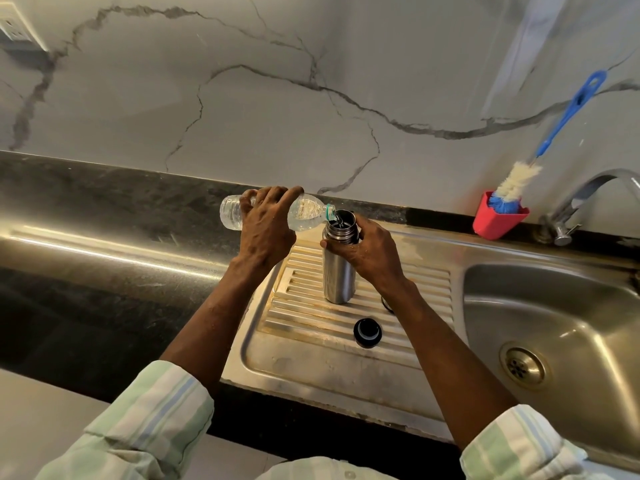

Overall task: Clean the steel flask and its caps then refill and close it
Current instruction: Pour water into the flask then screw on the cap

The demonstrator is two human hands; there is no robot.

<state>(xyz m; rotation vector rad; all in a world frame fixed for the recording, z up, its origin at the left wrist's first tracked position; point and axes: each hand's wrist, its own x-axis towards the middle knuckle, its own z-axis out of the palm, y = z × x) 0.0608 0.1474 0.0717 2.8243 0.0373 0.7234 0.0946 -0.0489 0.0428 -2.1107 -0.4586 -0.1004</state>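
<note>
The steel flask (338, 271) stands upright and uncapped on the ribbed steel drainboard (311, 355). My right hand (369, 249) grips it just below its dark neck. My left hand (266, 227) holds a clear plastic water bottle (306, 213) tipped on its side, its green-ringed mouth at the flask's opening, and water runs into the flask. A black cap (367, 332) lies on the drainboard in front of the flask. Part of another dark object (387, 304) shows beside my right forearm, mostly hidden.
The sink basin (561, 327) with its drain lies to the right, the tap (588, 202) behind it. A red holder (497, 216) with a blue-handled bottle brush (554, 133) stands against the marble wall. Dark countertop (104, 237) stretches left.
</note>
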